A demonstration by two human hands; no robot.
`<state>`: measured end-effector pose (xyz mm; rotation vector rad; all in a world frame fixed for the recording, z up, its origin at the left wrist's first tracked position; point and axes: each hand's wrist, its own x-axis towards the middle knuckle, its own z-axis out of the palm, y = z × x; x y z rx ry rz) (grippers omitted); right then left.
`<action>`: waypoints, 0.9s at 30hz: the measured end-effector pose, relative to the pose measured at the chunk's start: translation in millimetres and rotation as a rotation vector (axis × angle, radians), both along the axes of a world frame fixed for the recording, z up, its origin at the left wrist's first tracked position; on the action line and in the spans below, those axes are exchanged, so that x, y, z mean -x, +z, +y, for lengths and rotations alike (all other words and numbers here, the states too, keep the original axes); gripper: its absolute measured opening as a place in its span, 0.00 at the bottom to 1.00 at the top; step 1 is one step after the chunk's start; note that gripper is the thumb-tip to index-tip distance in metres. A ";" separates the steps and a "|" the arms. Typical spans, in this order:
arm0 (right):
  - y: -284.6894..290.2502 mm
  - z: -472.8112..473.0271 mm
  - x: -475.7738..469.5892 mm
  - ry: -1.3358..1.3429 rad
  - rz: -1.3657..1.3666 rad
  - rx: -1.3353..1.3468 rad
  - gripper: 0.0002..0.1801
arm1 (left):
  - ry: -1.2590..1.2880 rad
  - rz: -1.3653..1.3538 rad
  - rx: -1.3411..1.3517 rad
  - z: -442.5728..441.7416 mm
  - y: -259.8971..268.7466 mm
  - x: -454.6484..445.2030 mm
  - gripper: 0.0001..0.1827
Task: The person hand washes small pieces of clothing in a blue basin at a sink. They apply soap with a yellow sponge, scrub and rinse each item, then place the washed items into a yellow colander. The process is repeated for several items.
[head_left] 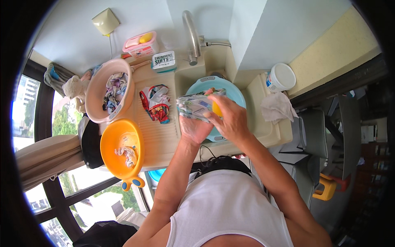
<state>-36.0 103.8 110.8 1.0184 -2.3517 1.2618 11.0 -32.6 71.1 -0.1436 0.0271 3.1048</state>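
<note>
Over the light blue basin [233, 89] in the sink, my left hand [196, 131] is palm up beneath a patterned grey-and-white piece of cloth [194, 106], which lies across its fingers. My right hand [233, 119] grips a yellow bar, apparently soap [217, 109], against the right end of the cloth. Most of the left fingers are hidden under the cloth. Left of my hands, a crumpled white garment with red trim [157, 102] rests on the ribbed drainboard [148, 136].
A pink basin [90, 102] and an orange basin [106, 139] hold small cloths. Behind stand a metal faucet [192, 37], a lettered box [163, 61] and a pink soap container [145, 49]. To the right are a white tub [282, 77] and a pale rag [277, 108].
</note>
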 end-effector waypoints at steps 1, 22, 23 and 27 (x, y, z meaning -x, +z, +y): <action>-0.1 -7.3 5.8 0.002 0.039 -0.063 0.27 | 0.005 -0.043 -0.001 8.0 2.1 -3.1 0.39; -27.3 -8.7 24.0 0.250 0.077 -0.324 0.21 | 0.015 -0.111 0.087 13.8 27.1 -6.6 0.35; -26.0 -10.2 21.8 0.274 0.104 -0.309 0.21 | 0.013 -0.049 0.101 10.0 16.1 -4.4 0.35; -30.3 -10.1 35.6 0.355 0.061 -0.237 0.20 | -0.002 0.006 0.036 4.6 0.3 -2.6 0.34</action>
